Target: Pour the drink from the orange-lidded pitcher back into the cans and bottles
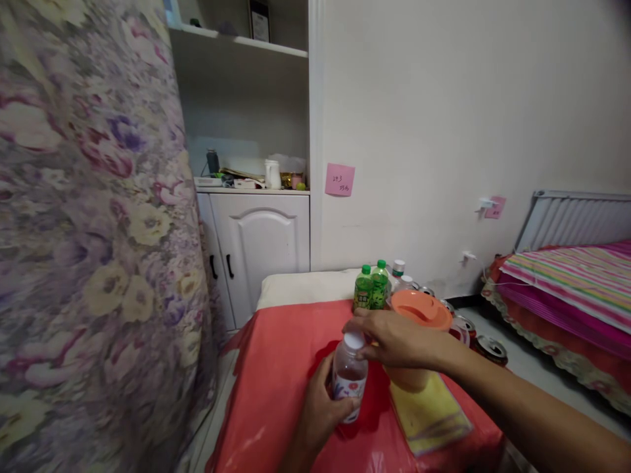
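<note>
A clear plastic bottle [349,371] with a white floral label stands upright, or nearly so, over a red dish [378,402]. My left hand [321,404] is wrapped round the bottle's body from the left. At the top, the fingers of my right hand [394,336] are closed on the white cap [353,340], which looks seated on the neck. Just behind my right hand stands a pitcher with an orange lid [421,307], its body partly hidden by my wrist. A folded yellow cloth [431,419] lies below my right forearm.
Two green bottles [363,289], other clear bottles [398,268] and several cans [490,349] stand along the table's back and right side. A red cover [276,368] lies over the table. A floral curtain [98,230] hangs at left; a bed [566,295] stands at right.
</note>
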`<action>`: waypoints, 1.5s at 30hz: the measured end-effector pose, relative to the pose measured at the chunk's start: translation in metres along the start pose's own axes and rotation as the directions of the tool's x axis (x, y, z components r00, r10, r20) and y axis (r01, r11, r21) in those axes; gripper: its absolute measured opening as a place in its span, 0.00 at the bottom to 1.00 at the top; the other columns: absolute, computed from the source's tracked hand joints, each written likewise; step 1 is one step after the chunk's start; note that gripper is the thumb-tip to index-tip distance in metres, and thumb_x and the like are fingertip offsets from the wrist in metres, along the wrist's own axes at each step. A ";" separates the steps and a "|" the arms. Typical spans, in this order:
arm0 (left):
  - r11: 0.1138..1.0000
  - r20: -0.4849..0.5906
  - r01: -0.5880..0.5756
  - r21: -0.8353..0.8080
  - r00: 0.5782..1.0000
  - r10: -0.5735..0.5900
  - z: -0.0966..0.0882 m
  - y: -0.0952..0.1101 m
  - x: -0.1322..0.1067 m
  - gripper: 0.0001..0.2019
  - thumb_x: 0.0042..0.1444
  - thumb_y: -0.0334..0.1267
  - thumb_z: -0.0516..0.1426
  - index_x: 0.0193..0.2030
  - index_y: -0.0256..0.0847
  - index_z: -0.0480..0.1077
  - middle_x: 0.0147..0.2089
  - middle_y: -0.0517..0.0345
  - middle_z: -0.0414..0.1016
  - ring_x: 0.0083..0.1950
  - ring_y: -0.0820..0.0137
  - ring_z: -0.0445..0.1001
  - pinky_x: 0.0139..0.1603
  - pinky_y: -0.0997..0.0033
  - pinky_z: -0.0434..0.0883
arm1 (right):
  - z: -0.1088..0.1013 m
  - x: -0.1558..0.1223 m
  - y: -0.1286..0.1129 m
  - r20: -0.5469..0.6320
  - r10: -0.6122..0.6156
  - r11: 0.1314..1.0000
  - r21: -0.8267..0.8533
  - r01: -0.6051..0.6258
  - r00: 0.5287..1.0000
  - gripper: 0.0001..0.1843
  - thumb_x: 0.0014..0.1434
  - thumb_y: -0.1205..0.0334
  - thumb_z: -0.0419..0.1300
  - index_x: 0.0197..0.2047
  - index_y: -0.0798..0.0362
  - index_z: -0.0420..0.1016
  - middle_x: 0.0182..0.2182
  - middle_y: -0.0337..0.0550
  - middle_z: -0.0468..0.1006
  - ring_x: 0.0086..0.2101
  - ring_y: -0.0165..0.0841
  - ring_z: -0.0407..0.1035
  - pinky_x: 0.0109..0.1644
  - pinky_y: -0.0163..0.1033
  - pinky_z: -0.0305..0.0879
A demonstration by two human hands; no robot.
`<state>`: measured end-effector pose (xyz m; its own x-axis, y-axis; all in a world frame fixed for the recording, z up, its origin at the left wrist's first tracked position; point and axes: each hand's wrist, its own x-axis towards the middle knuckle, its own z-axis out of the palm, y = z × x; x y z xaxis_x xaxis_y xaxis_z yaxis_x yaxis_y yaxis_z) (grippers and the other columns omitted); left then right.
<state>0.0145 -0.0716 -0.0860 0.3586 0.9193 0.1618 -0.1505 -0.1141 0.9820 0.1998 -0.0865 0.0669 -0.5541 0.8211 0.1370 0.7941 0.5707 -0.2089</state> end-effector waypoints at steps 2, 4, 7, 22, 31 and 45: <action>1.000 -0.007 -0.004 0.009 1.000 0.005 -0.001 -0.001 0.000 0.36 0.34 0.30 0.66 0.56 0.39 0.69 0.51 0.50 0.81 0.50 0.53 0.77 0.50 0.64 0.73 | 0.005 0.002 0.002 -0.031 0.022 1.000 0.003 -0.022 0.999 0.17 0.57 0.62 0.64 0.50 0.52 0.75 0.44 0.46 0.79 0.40 0.39 0.73 0.39 0.38 0.62; 1.000 -0.019 -0.016 0.013 1.000 0.016 -0.002 -0.004 0.000 0.35 0.35 0.31 0.66 0.56 0.40 0.70 0.51 0.51 0.81 0.50 0.53 0.77 0.49 0.65 0.73 | 0.010 0.004 0.003 -0.058 0.050 0.999 -0.005 -0.050 0.997 0.16 0.56 0.58 0.65 0.48 0.53 0.75 0.42 0.46 0.80 0.38 0.38 0.72 0.38 0.38 0.60; 0.999 -0.021 -0.030 0.026 0.999 0.031 -0.004 -0.011 0.002 0.35 0.35 0.31 0.66 0.57 0.41 0.70 0.51 0.52 0.81 0.49 0.54 0.78 0.48 0.66 0.74 | 0.016 0.005 0.004 -0.103 0.123 0.992 -0.012 -0.125 0.987 0.15 0.56 0.52 0.65 0.43 0.53 0.76 0.36 0.44 0.80 0.33 0.36 0.71 0.34 0.37 0.58; 0.999 0.001 -0.025 0.036 1.000 0.025 -0.003 -0.006 0.000 0.34 0.36 0.29 0.64 0.56 0.39 0.69 0.50 0.51 0.81 0.48 0.56 0.78 0.48 0.66 0.74 | 0.023 0.001 0.007 -0.144 0.097 0.974 0.219 -0.064 0.985 0.19 0.53 0.61 0.68 0.49 0.52 0.77 0.41 0.43 0.80 0.38 0.36 0.73 0.40 0.38 0.64; 0.999 -0.058 0.014 0.052 0.998 -0.011 0.002 0.000 0.002 0.34 0.34 0.28 0.62 0.54 0.37 0.69 0.51 0.47 0.80 0.50 0.54 0.78 0.49 0.64 0.74 | 0.025 -0.002 -0.006 -0.148 0.163 0.980 0.138 -0.143 0.975 0.16 0.54 0.62 0.65 0.47 0.53 0.76 0.39 0.43 0.78 0.35 0.35 0.71 0.37 0.37 0.59; 0.999 -0.055 0.014 0.036 0.998 -0.012 -0.001 -0.005 0.001 0.35 0.35 0.28 0.63 0.57 0.37 0.68 0.54 0.45 0.79 0.55 0.50 0.77 0.52 0.61 0.75 | 0.020 0.009 0.001 -0.083 0.024 0.997 0.075 -0.018 0.996 0.17 0.53 0.63 0.63 0.47 0.51 0.74 0.41 0.44 0.79 0.37 0.37 0.72 0.37 0.37 0.61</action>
<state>0.0143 -0.0693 -0.0907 0.3095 0.9399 0.1442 -0.1123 -0.1144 0.9871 0.1907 -0.0789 0.0484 -0.5122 0.8324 0.2115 0.7830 0.5537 -0.2834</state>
